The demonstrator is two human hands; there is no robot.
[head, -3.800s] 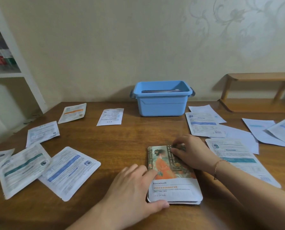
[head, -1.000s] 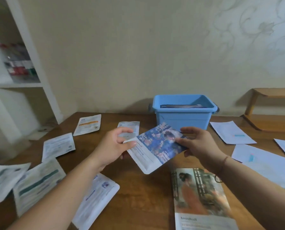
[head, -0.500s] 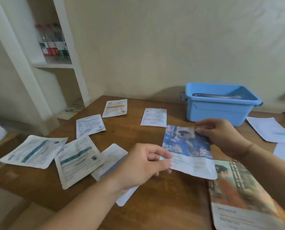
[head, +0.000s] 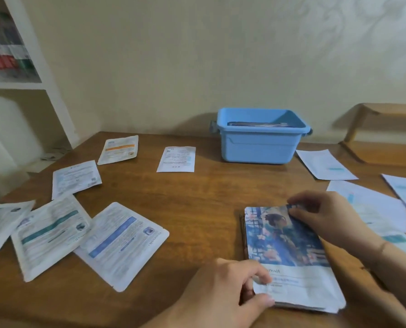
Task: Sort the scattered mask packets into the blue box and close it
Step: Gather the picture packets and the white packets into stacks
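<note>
My left hand [head: 228, 290] is at the near corner of a stack of mask packets [head: 289, 259]. My thumb and fingers are curled around that corner and pinch it. My right hand [head: 325, 216] is at the far corner of the same stack, with my fingers bent down on the top packet and my thumb at its edge. I think it is pinching that corner too, but the picture is blurry there.

The top packet [head: 284, 237] has a blue picture of a lady on it and a white strip with writing near me. The stack lies flat on the brown wooden surface [head: 209, 197], right in front of me.

The blue box [head: 258, 143] stands at the back of the surface, close to the wall. Its lid is off and it is open on top. I can see something flat and dark inside it, near the rim.

More packets lie about. On my left there are three big white ones that overlap each other, one with a blue stripe [head: 121, 245], one with a green stripe [head: 48, 235] and one at the edge [head: 0, 223]. Farther back there is a small white one [head: 75, 178], one with an orange stripe [head: 119, 149] and another white one [head: 177, 159]. On my right there are a few pale ones [head: 325, 164], some partly under my right arm.

A white shelf [head: 12, 85] with bottles is on the far left.
</note>
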